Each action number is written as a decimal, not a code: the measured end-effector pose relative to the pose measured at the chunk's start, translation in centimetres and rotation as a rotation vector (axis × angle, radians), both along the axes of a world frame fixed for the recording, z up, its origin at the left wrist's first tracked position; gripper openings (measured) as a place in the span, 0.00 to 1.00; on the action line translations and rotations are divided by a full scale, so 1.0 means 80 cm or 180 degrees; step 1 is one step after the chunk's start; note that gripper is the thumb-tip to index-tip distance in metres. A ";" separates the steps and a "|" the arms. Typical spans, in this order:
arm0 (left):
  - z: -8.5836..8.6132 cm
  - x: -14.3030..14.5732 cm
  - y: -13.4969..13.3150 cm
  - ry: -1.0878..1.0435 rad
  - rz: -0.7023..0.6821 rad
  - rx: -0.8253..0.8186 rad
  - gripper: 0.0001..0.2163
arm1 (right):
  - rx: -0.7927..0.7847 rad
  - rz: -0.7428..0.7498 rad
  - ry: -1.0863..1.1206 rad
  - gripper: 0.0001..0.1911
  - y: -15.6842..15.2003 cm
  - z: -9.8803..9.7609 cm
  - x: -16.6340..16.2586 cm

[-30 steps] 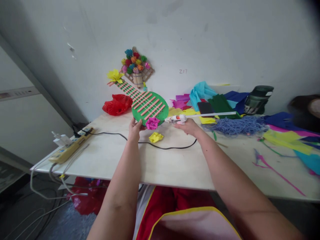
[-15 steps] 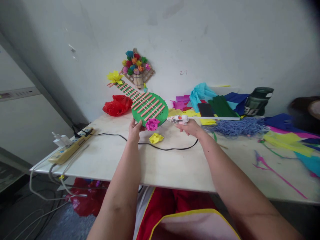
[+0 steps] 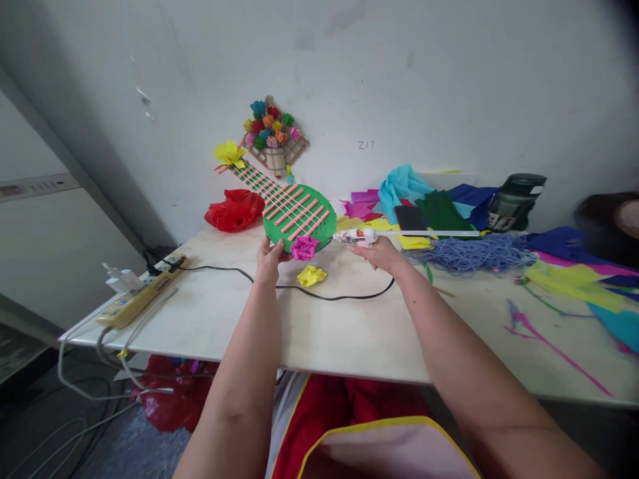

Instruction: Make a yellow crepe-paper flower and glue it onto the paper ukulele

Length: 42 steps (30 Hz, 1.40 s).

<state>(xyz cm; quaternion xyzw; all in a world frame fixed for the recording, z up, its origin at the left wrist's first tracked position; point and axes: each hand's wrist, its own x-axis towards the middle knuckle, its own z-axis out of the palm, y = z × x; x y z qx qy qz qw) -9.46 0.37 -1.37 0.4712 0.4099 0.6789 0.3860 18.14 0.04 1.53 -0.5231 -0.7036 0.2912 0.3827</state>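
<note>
My left hand [image 3: 270, 261] grips the lower edge of a green toy lute [image 3: 325, 211] with pale pink sticks and white strings, holding it tilted above the table. A magenta paper flower [image 3: 304, 247] is on its lower rim, and a yellow paper flower [image 3: 230, 154] is at the top of its neck. In my right hand [image 3: 377, 254] is a white hot glue gun [image 3: 355, 237], its nozzle close to the lute's right edge; whether they touch I cannot tell. A long glue stick [image 3: 434, 233] sticks out behind it. Another yellow paper flower [image 3: 312, 276] lies below the lute.
A black cord [image 3: 329, 298] crosses the table [image 3: 349, 339] from a power strip [image 3: 142, 293] at the left. Red plastic [image 3: 234, 211] lies behind. Rightward are coloured paper [image 3: 405, 189], a phone [image 3: 410, 219], tangled blue strands [image 3: 469, 255] and a dark green jar [image 3: 516, 203].
The glue gun's rear and its glue stick have tipped up very slightly. The lute and my left hand stay practically where they were.
</note>
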 end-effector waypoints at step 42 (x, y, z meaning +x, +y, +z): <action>-0.002 0.000 0.004 -0.0049 -0.0016 0.0050 0.28 | 0.0280 -0.0035 -0.0365 0.20 -0.002 -0.001 -0.007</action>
